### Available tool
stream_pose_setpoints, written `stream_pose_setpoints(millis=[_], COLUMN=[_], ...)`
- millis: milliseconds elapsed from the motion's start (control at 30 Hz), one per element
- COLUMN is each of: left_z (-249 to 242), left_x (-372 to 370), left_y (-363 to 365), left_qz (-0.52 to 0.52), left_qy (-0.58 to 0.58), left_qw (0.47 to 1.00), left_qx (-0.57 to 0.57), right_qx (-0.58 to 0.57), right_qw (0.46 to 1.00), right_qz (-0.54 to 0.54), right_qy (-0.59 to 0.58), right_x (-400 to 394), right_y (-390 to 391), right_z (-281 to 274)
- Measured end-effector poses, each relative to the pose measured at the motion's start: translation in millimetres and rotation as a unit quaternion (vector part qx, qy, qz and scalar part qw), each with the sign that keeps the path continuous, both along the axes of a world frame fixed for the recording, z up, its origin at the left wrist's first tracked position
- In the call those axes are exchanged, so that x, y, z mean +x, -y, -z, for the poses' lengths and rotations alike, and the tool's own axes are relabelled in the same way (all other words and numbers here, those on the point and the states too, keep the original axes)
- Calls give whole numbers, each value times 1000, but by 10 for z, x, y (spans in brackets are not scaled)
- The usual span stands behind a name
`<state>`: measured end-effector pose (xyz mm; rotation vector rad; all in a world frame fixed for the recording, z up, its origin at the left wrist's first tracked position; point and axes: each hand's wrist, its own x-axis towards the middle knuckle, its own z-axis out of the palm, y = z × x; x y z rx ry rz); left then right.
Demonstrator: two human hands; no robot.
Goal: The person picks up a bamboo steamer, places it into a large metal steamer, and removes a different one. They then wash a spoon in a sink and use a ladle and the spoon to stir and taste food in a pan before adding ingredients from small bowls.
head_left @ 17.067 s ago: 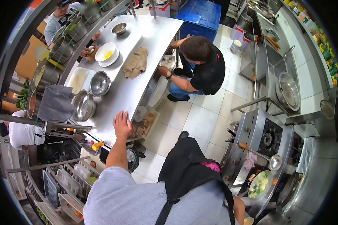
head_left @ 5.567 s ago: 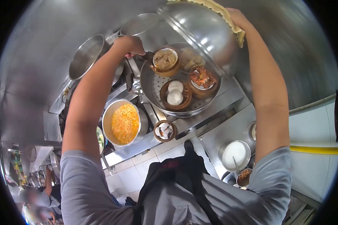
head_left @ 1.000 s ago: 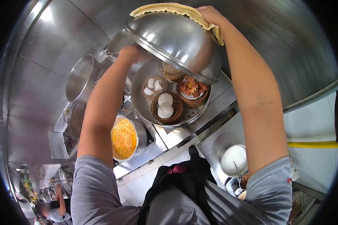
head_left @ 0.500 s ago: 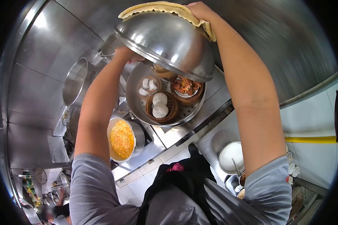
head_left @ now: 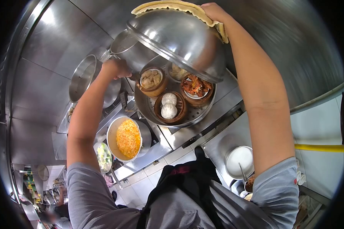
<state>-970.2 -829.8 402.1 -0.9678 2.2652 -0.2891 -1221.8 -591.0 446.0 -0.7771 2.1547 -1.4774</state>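
My right hand (head_left: 215,12) is closed on a folded yellowish cloth (head_left: 172,4) along the top edge of a domed metal lid (head_left: 179,38). The lid hangs tilted over a round steamer tray (head_left: 198,121). My left hand (head_left: 117,68) is a fist at the tray's left side, gripping a small dark tool (head_left: 134,76) that reaches the rim of a bamboo basket of dumplings (head_left: 151,78). Nearby in the tray sit a basket with two white buns (head_left: 169,105), a basket of reddish-brown food (head_left: 196,86), and another dish (head_left: 176,71) partly under the lid.
A pot of orange, chunky food (head_left: 127,139) stands below left, beside a dish of green and white pieces (head_left: 103,156). Metal pots (head_left: 82,78) line the left wall. At right is a white-filled bowl (head_left: 239,162) with a spoon. A person (head_left: 59,212) is at lower left.
My left hand has come out from under the lid to the left. The dumpling basket has shifted left into view, covering where small white pieces showed. The lid stays raised.
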Motion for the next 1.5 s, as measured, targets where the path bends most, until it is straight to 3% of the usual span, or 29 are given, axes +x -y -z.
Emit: stream_pose_setpoints(millis=[33,67,133,200,267,333,567,767,833,900,1067,1133,1267,1367,1433,1500], left_z=[20,27,36,68,122,204,316,436,403,259,110,118,315,516,801,780], left_x=[23,40,53,40,38,42,11,215,451,705,1743,2326,3663,4793,5614,6071], left_y=[-45,-89,-158,-161,-136,-103,-141,-160,-240,-425,-929,-1130,-1587,-2105,-2611,-3226], left_qz=[-5,-6,-9,-4,1,-8,-30,-6,51,22,-104,-150,-231,-325,-370,-498], left_qy=[3,2,4,10,17,-27,3,-38,-130,-168,-209,-231,-294,-346,-425,-433], left_qw=[1000,1000,1000,1000,1000,999,1000,999,987,982,967,956,924,879,823,749], left_qx=[-9,-10,-21,-22,-22,-18,0,-31,-77,-79,-104,-104,-77,-54,-75,-62], right_qx=[-10,-10,-40,-29,-18,-17,-19,-13,22,34,69,73,115,99,144,152], right_qw=[1000,1000,981,980,979,999,1000,1000,993,986,943,898,887,856,854,856], right_qz=[6,5,-81,-88,-94,8,9,-6,-16,-26,-66,-28,-92,-83,-63,-57], right_qy=[10,10,-169,-174,-178,29,19,2,-119,-159,-320,-433,-437,-501,-496,-490], right_x=[-40,-576,-1446,-1505,-1110,-78,-47,-31,-209,-308,235,500,1103,1329,1506,1647], right_y=[16,354,798,820,607,82,67,151,319,502,596,711,816,901,840,751], right_z=[28,332,985,1000,722,91,85,119,253,396,528,774,1010,1353,1299,1226])
